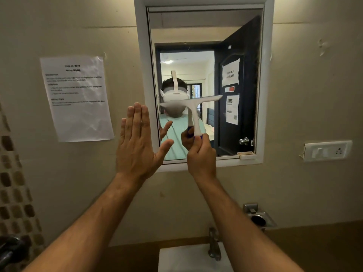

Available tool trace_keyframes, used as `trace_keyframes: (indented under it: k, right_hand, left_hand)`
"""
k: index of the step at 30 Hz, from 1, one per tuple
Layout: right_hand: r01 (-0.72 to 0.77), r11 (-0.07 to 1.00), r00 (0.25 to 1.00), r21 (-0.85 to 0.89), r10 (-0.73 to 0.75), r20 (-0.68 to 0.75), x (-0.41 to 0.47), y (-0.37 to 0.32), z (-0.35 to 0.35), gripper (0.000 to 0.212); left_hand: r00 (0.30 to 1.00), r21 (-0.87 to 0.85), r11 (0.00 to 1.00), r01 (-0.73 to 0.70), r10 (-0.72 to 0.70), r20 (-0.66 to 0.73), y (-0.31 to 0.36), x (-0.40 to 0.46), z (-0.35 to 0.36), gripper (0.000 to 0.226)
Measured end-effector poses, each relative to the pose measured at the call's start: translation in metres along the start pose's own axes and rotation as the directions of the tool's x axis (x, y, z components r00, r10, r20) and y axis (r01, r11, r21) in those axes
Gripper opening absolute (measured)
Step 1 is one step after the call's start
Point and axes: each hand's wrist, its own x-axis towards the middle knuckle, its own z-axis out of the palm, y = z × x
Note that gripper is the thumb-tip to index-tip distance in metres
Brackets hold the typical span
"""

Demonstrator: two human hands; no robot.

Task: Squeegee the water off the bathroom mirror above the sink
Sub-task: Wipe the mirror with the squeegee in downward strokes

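Observation:
The mirror [235, 36] hangs in a white frame [267, 75] on the beige wall above the sink [188, 260]. My right hand [201, 154] grips the lower end of a white squeegee [194, 107] with a blue grip. Its blade lies nearly level, tilted up to the right, across the middle of the glass. My left hand [137, 144] is flat with fingers together and thumb spread, against the frame's left edge and lower left corner of the mirror. The glass reflects a person with a white headset and a dark door.
A printed paper sheet [76, 97] is taped to the wall left of the mirror. A switch plate [327, 151] is on the right wall. A metal tap [214, 244] rises behind the sink, a steel holder [259, 216] to its right. Brown mosaic tiles [15, 193] run down the left.

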Motion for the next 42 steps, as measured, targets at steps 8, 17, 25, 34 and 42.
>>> trace_keyframes:
  k: [8, 17, 25, 34, 42]
  right_hand:
    - [0.045, 0.997, 0.999, 0.062, -0.044, -0.011, -0.013, 0.003, -0.004, 0.028]
    - [0.023, 0.999, 0.997, 0.027, -0.021, -0.074, 0.087, -0.081, -0.007, 0.039]
    - [0.094, 0.994, 0.992, 0.048, -0.090, -0.084, 0.112, -0.109, -0.021, 0.038]
    - [0.045, 0.998, 0.998, -0.054, -0.047, -0.038, 0.115, -0.095, -0.014, 0.032]
    - [0.098, 0.995, 0.995, 0.010, -0.097, -0.018, 0.086, -0.082, -0.019, 0.041]
  left_hand:
    - [1.000, 0.033, 0.999, -0.029, 0.029, -0.010, -0.007, 0.016, 0.002, 0.099]
    - [0.996, 0.053, 0.998, -0.029, 0.034, -0.084, -0.003, 0.072, -0.008, 0.100]
    - [0.992, 0.075, 0.993, -0.091, 0.098, -0.086, -0.008, 0.092, -0.019, 0.103]
    - [0.994, 0.062, 0.995, -0.073, 0.078, -0.082, -0.001, 0.105, -0.017, 0.102]
    - [0.997, 0.030, 0.999, -0.039, 0.041, -0.066, -0.003, 0.090, -0.008, 0.100]
